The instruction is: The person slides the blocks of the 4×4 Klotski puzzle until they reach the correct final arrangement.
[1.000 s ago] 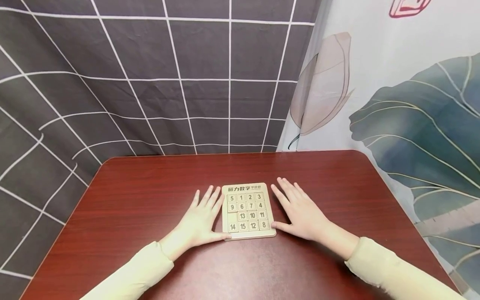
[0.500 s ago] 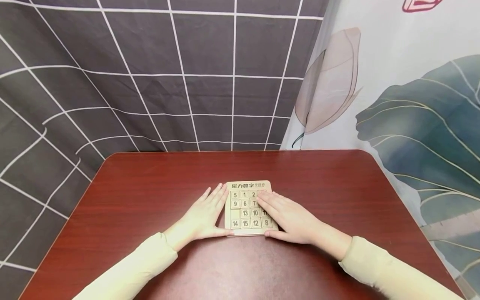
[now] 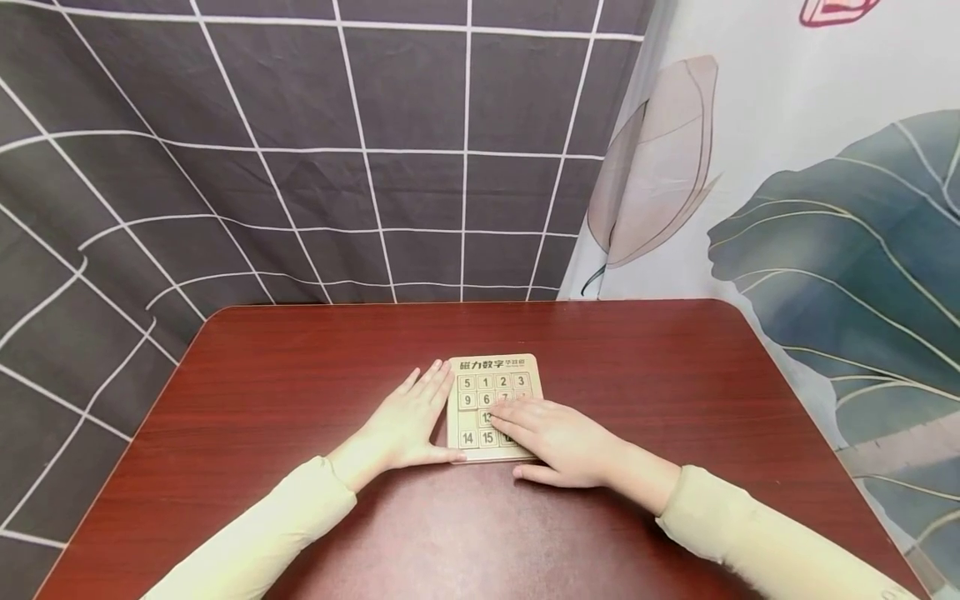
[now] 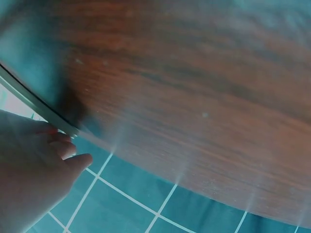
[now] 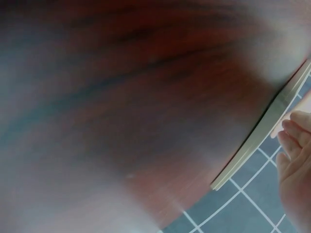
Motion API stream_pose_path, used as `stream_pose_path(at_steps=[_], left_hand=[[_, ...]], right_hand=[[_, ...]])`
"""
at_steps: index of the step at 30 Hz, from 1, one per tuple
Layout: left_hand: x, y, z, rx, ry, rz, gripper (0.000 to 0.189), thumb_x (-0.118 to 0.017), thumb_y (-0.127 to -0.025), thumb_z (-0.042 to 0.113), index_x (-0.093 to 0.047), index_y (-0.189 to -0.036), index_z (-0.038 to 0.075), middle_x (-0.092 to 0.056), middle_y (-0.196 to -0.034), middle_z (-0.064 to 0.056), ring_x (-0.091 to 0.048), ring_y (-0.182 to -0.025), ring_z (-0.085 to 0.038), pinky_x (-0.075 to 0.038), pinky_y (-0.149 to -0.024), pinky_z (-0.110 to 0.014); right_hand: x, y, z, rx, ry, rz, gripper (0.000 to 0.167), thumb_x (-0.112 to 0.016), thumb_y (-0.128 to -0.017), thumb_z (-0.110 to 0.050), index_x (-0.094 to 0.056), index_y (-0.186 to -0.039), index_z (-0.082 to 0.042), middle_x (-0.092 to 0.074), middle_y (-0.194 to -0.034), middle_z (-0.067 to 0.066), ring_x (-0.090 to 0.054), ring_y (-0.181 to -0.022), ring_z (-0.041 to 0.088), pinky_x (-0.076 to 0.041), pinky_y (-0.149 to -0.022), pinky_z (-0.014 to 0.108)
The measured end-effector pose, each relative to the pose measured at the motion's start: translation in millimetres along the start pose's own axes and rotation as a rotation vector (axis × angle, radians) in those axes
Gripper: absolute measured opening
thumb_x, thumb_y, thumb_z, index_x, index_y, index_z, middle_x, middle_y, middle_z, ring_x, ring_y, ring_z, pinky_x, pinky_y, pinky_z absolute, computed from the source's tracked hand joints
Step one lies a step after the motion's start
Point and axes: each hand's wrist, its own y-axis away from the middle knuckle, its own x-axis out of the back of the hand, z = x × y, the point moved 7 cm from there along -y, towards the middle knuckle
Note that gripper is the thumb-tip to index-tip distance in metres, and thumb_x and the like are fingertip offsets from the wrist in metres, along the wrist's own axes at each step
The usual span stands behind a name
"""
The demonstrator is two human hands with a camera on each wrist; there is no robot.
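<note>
A pale wooden number sliding puzzle [image 3: 491,364] lies flat on the table, with numbered tiles in rows and a gap at the left of the third row. My left hand [image 3: 401,429] lies along its left side, fingers extended at the edge and thumb at the near left corner. My right hand [image 3: 562,442] reaches over the puzzle's right half. Its straight fingers cover several tiles, fingertips at tile 13 [image 3: 486,417], while its thumb lies near the front edge. From the side, the puzzle's edge shows beside the left hand [image 4: 39,165] and the right hand [image 5: 297,165] in the wrist views.
The puzzle rests on a reddish-brown wooden table [image 3: 337,350] with rounded far corners. Behind it hangs a dark grey curtain [image 3: 300,192] with white grid lines. A pale leaf-patterned curtain [image 3: 787,125] hangs on the right.
My right hand has moved left from beside the puzzle onto its right half, its fingertips passing from the right column to tile 13. The left hand stays at the left edge.
</note>
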Motion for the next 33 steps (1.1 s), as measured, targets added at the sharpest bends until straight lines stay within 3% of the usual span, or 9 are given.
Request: stream_pose_path(at_steps=[23, 33], left_hand=[[-2.1, -1.7, -1.5, -0.026, 0.080, -0.020, 0.117, -0.067, -0.090, 0.072, -0.024, -0.165, -0.007, -0.022, -0.175, -0.022, -0.021, -0.165, -0.036, -0.025, -0.135, -0.050], [-0.8, -1.0, -0.2, -0.040, 0.095, -0.006, 0.116, -0.067, -0.090, 0.070, -0.025, -0.165, -0.008, -0.023, -0.175, -0.023, -0.022, -0.165, -0.036, -0.026, -0.135, -0.050]], right_hand=[[-3, -27.7, -7, 0.037, 0.055, 0.017, 0.060, -0.061, -0.106, -0.044, -0.059, -0.150, -0.004, -0.062, -0.152, 0.009, -0.058, -0.144, 0.026, -0.047, -0.123, 0.045], [-5, -32.2, -9, 0.014, -0.006, -0.049, 0.064, -0.058, -0.107, -0.046, -0.052, -0.155, -0.005, -0.055, -0.161, 0.009, -0.052, -0.150, 0.025, -0.044, -0.126, 0.045]])
